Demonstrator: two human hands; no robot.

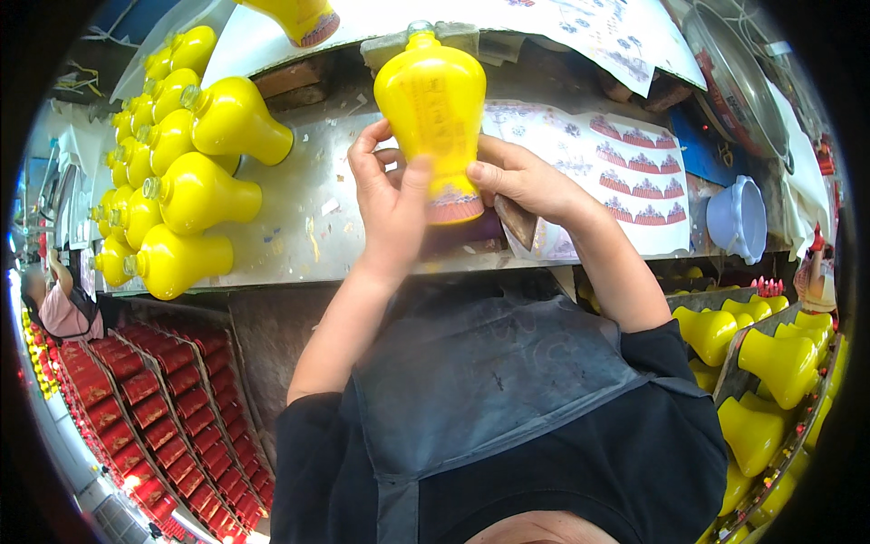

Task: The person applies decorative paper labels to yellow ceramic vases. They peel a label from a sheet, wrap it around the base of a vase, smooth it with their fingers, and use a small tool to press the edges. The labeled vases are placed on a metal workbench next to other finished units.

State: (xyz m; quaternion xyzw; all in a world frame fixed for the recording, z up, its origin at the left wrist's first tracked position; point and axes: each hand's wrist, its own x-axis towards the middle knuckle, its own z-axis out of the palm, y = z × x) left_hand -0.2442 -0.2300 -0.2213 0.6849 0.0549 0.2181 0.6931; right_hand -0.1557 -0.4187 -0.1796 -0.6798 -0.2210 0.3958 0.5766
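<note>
A glossy yellow vase-shaped bottle (430, 91) with a clear glass neck lies in front of me, neck pointing away. Faint dark characters run down its body, and a patterned pink and purple band (456, 207) circles its base. My left hand (390, 195) holds the bottle's left side, fingers bent behind it; the thumb, a little blurred, rests near the band. On the right, my right hand (524, 179) grips the narrow lower part, thumb on top. A brown wedge-shaped piece (516, 223) juts out beneath my right hand; whether the palm holds it is hidden.
Several yellow bottles (201, 190) lie at left on the metal table (313, 240). A decal sheet (639, 181) and a pale blue bucket (736, 218) are at right. Racks of red boxes (172, 399) and yellow bottles (779, 363) flank me. Another person (68, 308) is far left.
</note>
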